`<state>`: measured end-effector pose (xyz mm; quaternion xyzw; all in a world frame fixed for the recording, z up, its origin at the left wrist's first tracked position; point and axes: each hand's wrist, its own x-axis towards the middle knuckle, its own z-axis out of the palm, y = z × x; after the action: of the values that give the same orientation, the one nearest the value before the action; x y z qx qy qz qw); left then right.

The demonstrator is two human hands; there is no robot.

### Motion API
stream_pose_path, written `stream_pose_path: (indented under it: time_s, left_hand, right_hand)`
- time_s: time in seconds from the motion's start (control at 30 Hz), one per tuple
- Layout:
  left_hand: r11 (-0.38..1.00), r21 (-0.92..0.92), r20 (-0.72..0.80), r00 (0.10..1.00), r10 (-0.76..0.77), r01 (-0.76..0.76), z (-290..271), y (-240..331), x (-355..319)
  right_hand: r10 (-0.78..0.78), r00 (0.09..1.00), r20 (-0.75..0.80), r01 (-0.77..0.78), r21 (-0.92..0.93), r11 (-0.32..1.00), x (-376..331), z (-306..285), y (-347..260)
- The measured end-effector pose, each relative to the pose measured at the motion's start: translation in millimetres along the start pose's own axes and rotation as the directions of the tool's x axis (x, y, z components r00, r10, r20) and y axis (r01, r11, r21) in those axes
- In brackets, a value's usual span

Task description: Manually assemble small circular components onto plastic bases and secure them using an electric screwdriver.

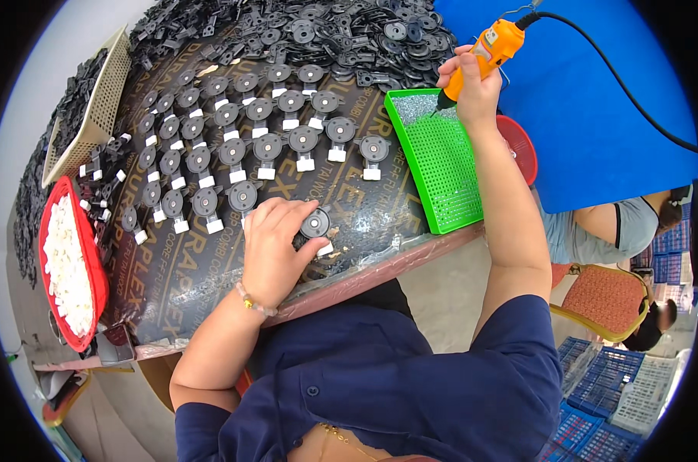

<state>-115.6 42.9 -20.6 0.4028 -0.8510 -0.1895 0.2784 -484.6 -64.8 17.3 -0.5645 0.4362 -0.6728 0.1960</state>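
A dark worktable [180, 269] is covered with rows of black parts. One round black part [315, 224] is pinched by the left hand [274, 245]. An orange electric screwdriver [484, 58] is gripped by the right hand [472, 88] over a green tray [441, 165].

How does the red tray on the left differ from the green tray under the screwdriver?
The red tray is oval with smooth walls and heaped with small white pieces; the green tray is rectangular and perforated, holding only a thin scatter of tiny silvery bits at its far end. The red tray sits untouched at the left edge; the right hand points the orange screwdriver into the green one. Both are shallow open containers.
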Motion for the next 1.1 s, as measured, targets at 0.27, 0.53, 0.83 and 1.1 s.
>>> stream_pose_path:
  time_s: [0.27,0.53,0.83,1.1]
  left_hand:
    - [0.999,0.004,0.000,0.999,-0.054,0.054,-5.1,2.3,0.7]
    - [1.000,0.000,-0.023,1.000,-0.012,0.012,1.2,-4.1,-2.8]
    - [1.000,-0.019,-0.035,0.999,-0.015,0.014,1.2,-6.3,-2.5]
    - [0.999,-0.023,-0.015,1.000,-0.023,0.022,0.1,-4.1,-3.2]
  right_hand:
    - [0.010,1.000,0.004,-0.010,0.083,0.996,-2.3,1.9,0.6]
    - [-0.081,0.996,0.031,0.075,0.151,0.986,-9.5,15.3,-47.4]
    - [0.108,0.855,0.507,-0.336,0.382,0.861,-95.9,115.8,-111.9]
    - [0.135,0.837,0.530,-0.378,0.382,0.844,-108.3,131.9,-103.7]
